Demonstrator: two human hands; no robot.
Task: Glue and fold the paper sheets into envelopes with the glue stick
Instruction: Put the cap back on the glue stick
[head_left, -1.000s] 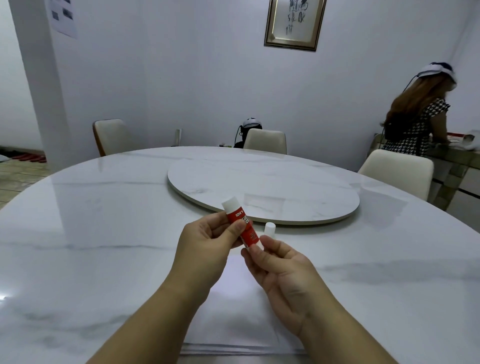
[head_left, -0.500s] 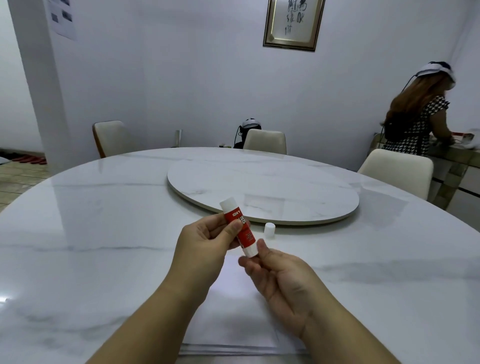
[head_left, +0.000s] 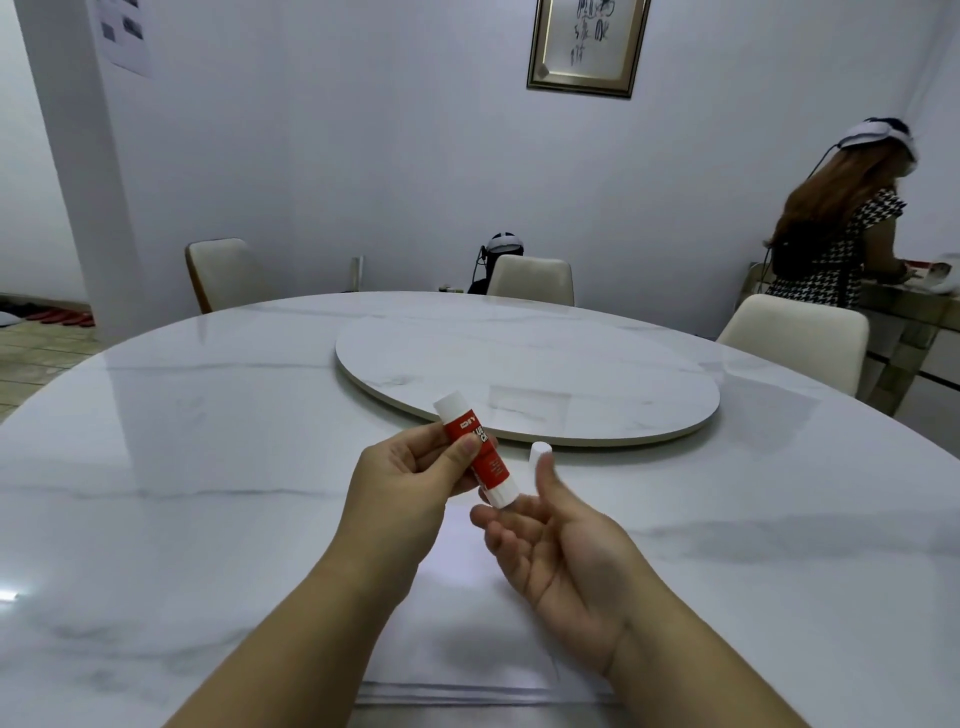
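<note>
My left hand (head_left: 415, 483) grips a red and white glue stick (head_left: 475, 449) by its middle, tilted with its white ends pointing up-left and down-right. My right hand (head_left: 561, 545) is palm up just below the stick's lower end, fingers spread, holding nothing. The small white cap (head_left: 539, 453) stands on the table beyond my right thumb. A stack of white paper sheets (head_left: 467, 639) lies on the table under both hands, near the front edge.
The round white marble table (head_left: 182, 493) carries a raised turntable (head_left: 545, 374) at its centre. Cream chairs (head_left: 800, 338) stand around the far side. A person in a checked dress (head_left: 831, 244) stands at a counter at the right.
My right hand let go of the stick's lower end and opened, palm up. The left hand keeps the stick, slightly lower and more tilted. The cap stays on the table.
</note>
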